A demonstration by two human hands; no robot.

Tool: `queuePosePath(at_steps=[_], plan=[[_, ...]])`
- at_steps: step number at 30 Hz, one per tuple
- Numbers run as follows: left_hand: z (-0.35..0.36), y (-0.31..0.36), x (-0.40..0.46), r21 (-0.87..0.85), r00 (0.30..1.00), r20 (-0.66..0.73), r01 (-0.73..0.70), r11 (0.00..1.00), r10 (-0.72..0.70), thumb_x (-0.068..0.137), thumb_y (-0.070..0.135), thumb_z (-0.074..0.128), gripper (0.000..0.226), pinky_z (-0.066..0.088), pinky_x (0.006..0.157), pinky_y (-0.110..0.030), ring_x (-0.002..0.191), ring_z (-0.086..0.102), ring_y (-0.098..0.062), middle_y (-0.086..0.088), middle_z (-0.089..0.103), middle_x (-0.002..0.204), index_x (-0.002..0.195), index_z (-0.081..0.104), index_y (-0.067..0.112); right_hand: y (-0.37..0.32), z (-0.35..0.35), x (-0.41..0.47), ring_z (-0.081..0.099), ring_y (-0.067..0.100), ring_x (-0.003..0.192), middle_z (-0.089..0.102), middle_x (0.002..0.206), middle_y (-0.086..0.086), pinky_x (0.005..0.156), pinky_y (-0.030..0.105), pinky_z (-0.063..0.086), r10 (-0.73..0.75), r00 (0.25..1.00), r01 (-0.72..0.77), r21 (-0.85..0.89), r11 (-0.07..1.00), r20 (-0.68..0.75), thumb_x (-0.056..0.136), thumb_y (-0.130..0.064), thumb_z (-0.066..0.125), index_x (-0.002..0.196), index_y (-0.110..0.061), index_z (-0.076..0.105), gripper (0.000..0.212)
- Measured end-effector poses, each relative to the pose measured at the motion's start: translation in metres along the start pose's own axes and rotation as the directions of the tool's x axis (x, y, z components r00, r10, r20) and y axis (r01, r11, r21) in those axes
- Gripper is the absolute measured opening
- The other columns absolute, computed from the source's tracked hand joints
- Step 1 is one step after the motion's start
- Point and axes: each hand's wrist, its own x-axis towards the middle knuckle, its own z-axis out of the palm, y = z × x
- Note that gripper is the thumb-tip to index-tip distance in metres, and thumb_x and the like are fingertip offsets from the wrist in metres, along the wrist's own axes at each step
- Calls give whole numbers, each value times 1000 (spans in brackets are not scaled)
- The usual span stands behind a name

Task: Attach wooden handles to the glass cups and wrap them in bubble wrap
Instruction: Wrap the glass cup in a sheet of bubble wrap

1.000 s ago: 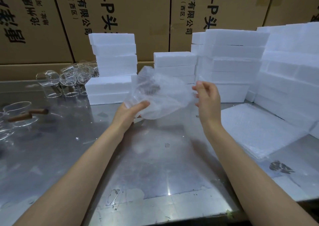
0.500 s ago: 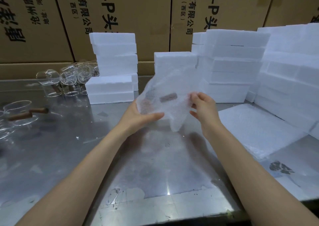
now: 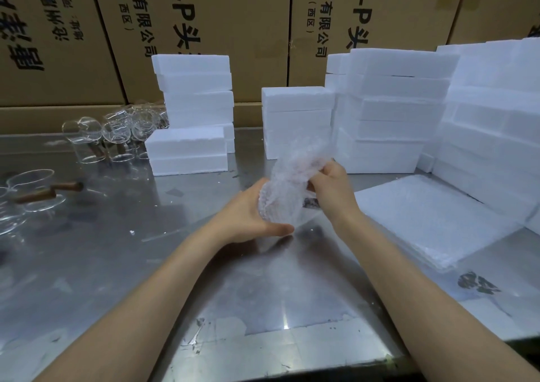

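**Bubble wrap closing round the cup**

The loose sheet that was billowing open between the hands a moment ago is now being drawn tight: the bubble wrap point(image 3: 287, 189) is bunching into a narrow roll, held just above the bench point(image 3: 263, 294) in front of the person. The left hand point(image 3: 248, 218) is cupping the bundle from below and from the side, thumb stretched out along its lower edge. The right hand point(image 3: 327, 183) is gripping the upper end, fingers curled into the plastic as if twisting or tucking it. The cup itself is hiding inside the wrap; only a dark patch by the right wrist is hinting at its wooden handle, and I cannot say that for sure.

To my eye this means one cup is nearly packed, with just the loose end left to fold in.

More work is waiting. A stack of flat bubble wrap sheets point(image 3: 432, 221) is lying just to the right. Cups with handles fitted point(image 3: 43, 191) are sitting at the left edge, and a cluster of bare glass cups point(image 3: 117, 136) is standing further back beside the white foam boxes point(image 3: 193, 148). Cardboard cartons point(image 3: 233, 16) are lining the wall behind.
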Motion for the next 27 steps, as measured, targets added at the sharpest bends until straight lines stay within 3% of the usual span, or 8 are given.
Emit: queuePosePath(at_steps=[5, 9, 13, 16, 18, 20, 23, 27], plan=[[-3, -2, -1, 4, 999, -39, 7, 1000, -7, 52, 53, 79, 90, 43, 100, -21, 119, 52, 1, 22, 57, 127, 134, 46, 37, 2, 5, -2, 57, 7, 64, 60, 65, -6, 57, 24, 44, -32, 995, 35, -31, 999, 95, 94, -7, 53, 73, -18, 54, 23], [0, 6, -2, -200, 995, 39, -79, 977, 89, 79, 21, 77, 53, 40, 90, -7, 114, 55, 8, 27, 63, 116, 124, 52, 31, 3, 6, -4, 49, 17, 64, 57, 64, 0, 67, 34, 40, -54, 988, 70, -111, 991, 145, 92, -6, 54, 71, -19, 54, 25], [-2, 11, -4, -294, 997, 65, -11, 956, 32, 85, 40, 63, 32, 37, 85, 0, 111, 54, 13, 33, 62, 113, 116, 54, 40, 5, 8, -6, 53, 12, 74, 59, 71, -7, 74, 30, 41, -105, 966, 176, -305, 936, 237, 92, -8, 52, 72, -24, 57, 26], [-5, 3, -2, -382, 996, 88, 23, 924, 12, 85, 37, 68, 27, 42, 88, -7, 114, 57, 5, 22, 65, 117, 111, 65, 44, 5, 8, -7, 53, 14, 80, 63, 79, 4, 79, 33, 41, -105, 949, 216, -366, 905, 298, 93, -13, 47, 76, -8, 63, 23], [-7, -2, -1, -465, 995, 97, 40, 884, 6, 83, 32, 72, 33, 45, 97, -24, 117, 59, -8, 8, 66, 121, 115, 66, 37, 6, 8, -7, 50, 17, 85, 62, 85, 16, 83, 38, 39, -110, 942, 234, -386, 892, 316, 93, -19, 44, 78, 4, 59, 31], [-9, -4, 0, -541, 996, 84, 40, 840, 7, 82, 26, 73, 39, 41, 103, -37, 119, 59, -18, -3, 66, 123, 120, 65, 23, 9, 9, -7, 47, 13, 88, 60, 79, 6, 84, 37, 39, -120, 934, 267, -437, 859, 336, 92, -24, 43, 66, -4, 57, 36], [-11, -4, 0, -598, 998, 61, 29, 801, 10, 80, 16, 69, 48, 44, 103, -34, 120, 58, -24, -11, 64, 125, 126, 58, 8, 12, 10, -6, 39, 6, 95, 49, 83, -9, 82, 24, 33, -115, 941, 256, -446, 858, 318, 93, -26, 51, 54, -31, 56, 39], [-12, -3, -3, -596, 999, 22, 35, 802, -27, 78, 16, 72, 48, 47, 100, -37, 116, 61, -23, -10, 66, 122, 125, 60, 10, 15, 9, -3, 43, 3, 93, 43, 89, -15, 76, 23, 39, -248, 939, 334, -475, 814, 236, 85, -30, 62, 71, -28, 64, 14]])
